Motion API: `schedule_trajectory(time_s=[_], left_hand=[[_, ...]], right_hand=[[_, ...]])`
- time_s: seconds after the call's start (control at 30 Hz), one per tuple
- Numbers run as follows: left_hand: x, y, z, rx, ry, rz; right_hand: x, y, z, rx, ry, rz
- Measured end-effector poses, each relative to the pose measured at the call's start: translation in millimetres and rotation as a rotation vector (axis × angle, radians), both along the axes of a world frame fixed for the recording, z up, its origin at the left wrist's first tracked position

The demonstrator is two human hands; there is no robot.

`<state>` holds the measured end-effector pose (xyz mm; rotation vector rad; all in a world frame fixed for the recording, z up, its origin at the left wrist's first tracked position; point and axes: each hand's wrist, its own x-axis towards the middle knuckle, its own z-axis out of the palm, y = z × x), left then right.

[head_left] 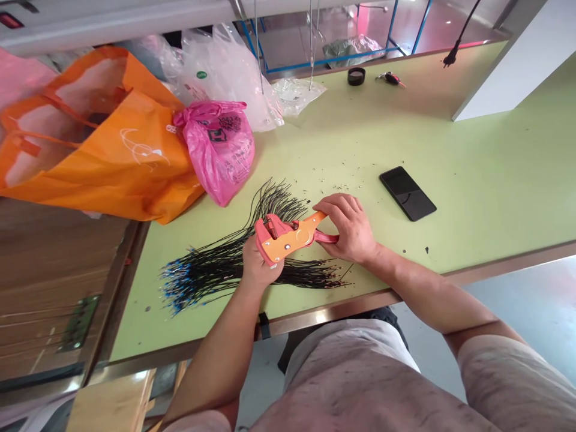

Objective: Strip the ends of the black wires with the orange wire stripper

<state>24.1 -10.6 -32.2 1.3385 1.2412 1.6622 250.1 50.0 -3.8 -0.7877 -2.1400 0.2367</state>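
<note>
My right hand [348, 228] is closed around the handles of an orange and red wire stripper [294, 240], whose jaw end points left. Just behind and below that jaw end is my left hand [260, 267], which looks closed; the tool covers its fingers, so what they hold is hidden. Under both hands lie many thin black wires [225, 270] in two loose bundles. One bundle fans out toward the back, the other runs right along the front edge. Blue tips [177, 285] show at their left ends, and copper-coloured ends at the right.
A black phone [408, 193] lies to the right on the green tabletop [486, 180]. On the left stand an orange bag [135, 156] and a knotted pink plastic bag [222, 150]. Small clippings, a black cap [356, 76] and keys [391, 78] lie farther back. A plug [451, 55] hangs above.
</note>
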Motion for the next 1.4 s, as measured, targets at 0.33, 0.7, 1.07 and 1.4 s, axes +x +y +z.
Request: schedule_trajectory(time_s=[0.33,0.7,1.07,1.4], left_hand=[[-7,0,-7.2,-0.078,0.102,0.027],[-12,1,-2.2,-0.048,0.127,0.013],[3,-11,30.6,0.004,0.355,0.005],[7,-10,35.7,-0.052,0.309,0.027]], right_hand=[[1,-1,2.2,0.034,-0.008,0.01],[2,0,1.1,0.019,-0.074,-0.032],[-2,0,9.1,-0.835,0.352,0.144],[7,12,25.5,-1.271,0.81,0.175]])
